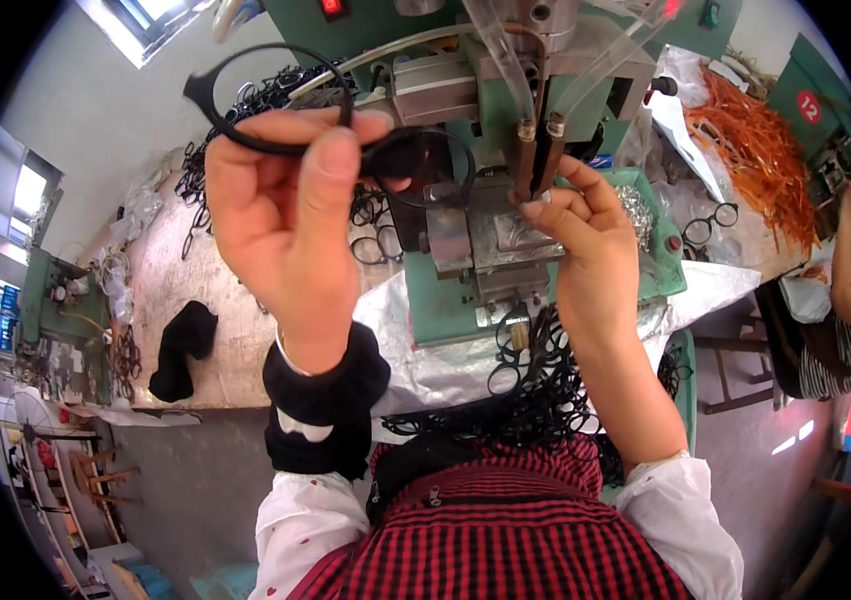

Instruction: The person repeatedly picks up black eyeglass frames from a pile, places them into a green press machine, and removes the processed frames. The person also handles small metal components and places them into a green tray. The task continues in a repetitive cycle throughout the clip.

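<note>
My left hand [290, 225] is raised in front of the machine and pinches a black eyeglass frame [203, 92] by its rim, near the bridge. One rim rises above my fingers; the other reaches right toward the machine. At the copper jaws [526, 165] of the green bench machine [495, 90], my right hand [593, 235] has thumb and fingers closed together. Whatever is between those fingertips is too small to make out. Clear tubes [570, 85] run down to the jaws.
A green tray [667, 275] with small metal pieces stands right of the machine. Black frames [520, 405] pile up at my lap, others behind my left hand. Orange strips [750, 150] heap at the right. A black cloth [183, 345] lies on the left bench. Another person's arm [848, 250] shows far right.
</note>
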Tool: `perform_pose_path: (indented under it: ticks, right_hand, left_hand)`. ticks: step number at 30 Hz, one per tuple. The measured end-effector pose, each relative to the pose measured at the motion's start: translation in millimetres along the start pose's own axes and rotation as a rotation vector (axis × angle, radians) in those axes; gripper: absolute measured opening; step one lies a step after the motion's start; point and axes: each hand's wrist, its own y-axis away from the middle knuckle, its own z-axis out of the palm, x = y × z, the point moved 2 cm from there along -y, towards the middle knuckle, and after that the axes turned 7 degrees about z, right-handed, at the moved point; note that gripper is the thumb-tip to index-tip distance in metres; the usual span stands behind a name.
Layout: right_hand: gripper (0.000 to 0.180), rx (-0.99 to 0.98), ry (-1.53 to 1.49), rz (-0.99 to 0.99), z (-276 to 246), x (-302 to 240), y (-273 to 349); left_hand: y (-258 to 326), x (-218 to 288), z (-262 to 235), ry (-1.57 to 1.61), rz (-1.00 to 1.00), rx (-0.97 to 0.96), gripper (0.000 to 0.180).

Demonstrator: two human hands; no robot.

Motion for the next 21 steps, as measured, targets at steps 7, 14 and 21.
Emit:
perform_pose_path:
  ticks: [7,14,21]
  right_hand:
    - [0.046,-0.062,0.439,-0.183,-35.7,-19.7,4.5]
    - [0.038,0.32,0.987,-0.166,-174.6,-7.7,6.1]
    - [0.019,0.383,1.65,-0.433,-133.5,11.2,-18.4]
  left_hand:
    - [43.3,5.7,15.2,-0.072,0.334,-0.452,0.016]
    - [76.6,-0.2,48.5,-0.224,0.628,-0.59,0.022]
    - [89.3,5.9,38.6,-0.204,0.453,-0.557,0.02]
